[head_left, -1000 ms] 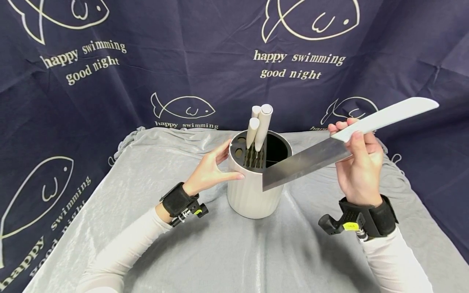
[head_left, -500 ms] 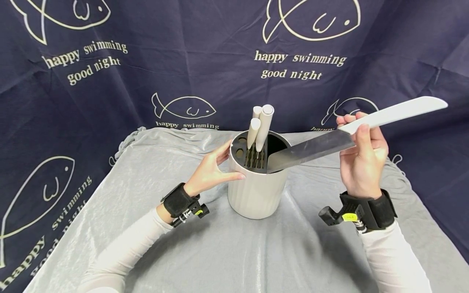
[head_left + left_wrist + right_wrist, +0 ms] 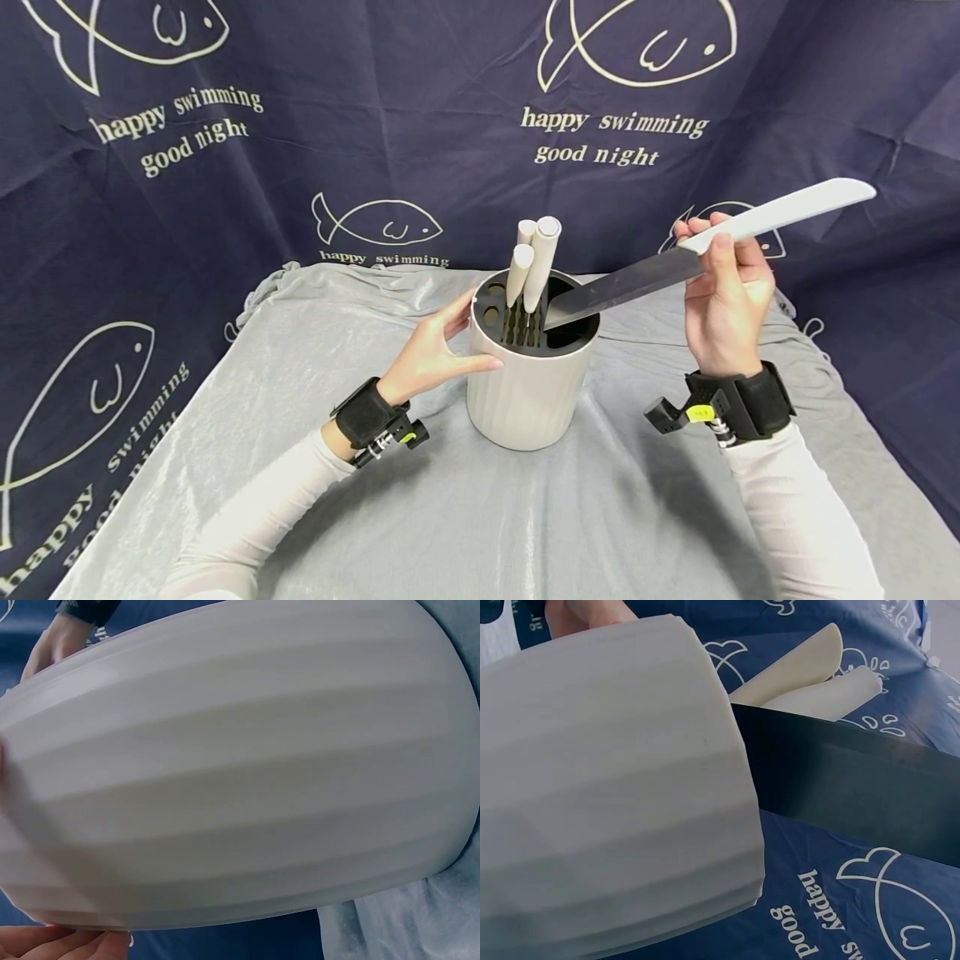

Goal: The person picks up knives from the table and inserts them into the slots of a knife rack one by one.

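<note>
A white ribbed knife holder (image 3: 528, 404) stands upright on the cloth. My left hand (image 3: 426, 354) grips its upper left side, thumb at the front and fingers round the far side. In the left wrist view its wall (image 3: 240, 772) hides most of that hand. With thumb and fingers my right hand (image 3: 729, 296) pinches a large kitchen knife (image 3: 630, 279) where the white handle meets the broad blade. The blade slants down to the left, its end over the dark opening on the holder's right half. In the right wrist view the blade (image 3: 855, 787) passes behind the holder's rim.
Several white-handled knives (image 3: 542, 262) stand in the slotted black insert (image 3: 517, 333) on the holder's left half, beside round holes. Grey cloth (image 3: 420, 517) covers the table. A navy curtain (image 3: 465, 108) with fish prints hangs behind.
The knife's end has gone from in front of the holder to over its right opening. My right hand first shifted right, then back left and up. My left hand stays put.
</note>
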`<action>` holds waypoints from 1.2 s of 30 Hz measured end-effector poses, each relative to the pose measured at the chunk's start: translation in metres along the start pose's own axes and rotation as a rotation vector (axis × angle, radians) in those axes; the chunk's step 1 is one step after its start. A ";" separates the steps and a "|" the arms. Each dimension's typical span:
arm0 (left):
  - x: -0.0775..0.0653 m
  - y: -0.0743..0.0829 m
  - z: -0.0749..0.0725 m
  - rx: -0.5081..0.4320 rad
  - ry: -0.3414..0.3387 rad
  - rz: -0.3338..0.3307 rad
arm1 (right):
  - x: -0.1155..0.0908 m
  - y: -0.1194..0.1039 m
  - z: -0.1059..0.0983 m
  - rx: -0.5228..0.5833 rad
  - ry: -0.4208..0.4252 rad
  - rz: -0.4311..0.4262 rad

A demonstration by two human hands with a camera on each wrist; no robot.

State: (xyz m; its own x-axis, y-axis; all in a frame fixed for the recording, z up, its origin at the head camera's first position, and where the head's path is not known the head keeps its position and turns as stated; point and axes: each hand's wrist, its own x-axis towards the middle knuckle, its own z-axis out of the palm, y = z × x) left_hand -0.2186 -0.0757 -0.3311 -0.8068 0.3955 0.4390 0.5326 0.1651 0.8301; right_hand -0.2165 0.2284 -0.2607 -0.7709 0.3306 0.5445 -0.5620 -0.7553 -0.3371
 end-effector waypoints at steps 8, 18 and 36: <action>-0.001 -0.001 0.001 0.003 -0.005 0.009 | 0.005 0.005 0.003 -0.032 -0.024 -0.017; -0.002 0.001 0.001 0.012 -0.006 0.008 | 0.010 0.009 0.008 -0.084 -0.075 -0.006; -0.003 0.000 0.001 0.023 0.007 -0.004 | 0.029 0.013 0.031 -0.339 -0.250 0.042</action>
State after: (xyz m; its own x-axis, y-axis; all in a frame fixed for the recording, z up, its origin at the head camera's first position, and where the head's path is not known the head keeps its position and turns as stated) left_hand -0.2162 -0.0758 -0.3325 -0.8103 0.3890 0.4383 0.5354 0.1871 0.8236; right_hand -0.2366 0.2100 -0.2256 -0.7220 0.1244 0.6806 -0.6308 -0.5224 -0.5737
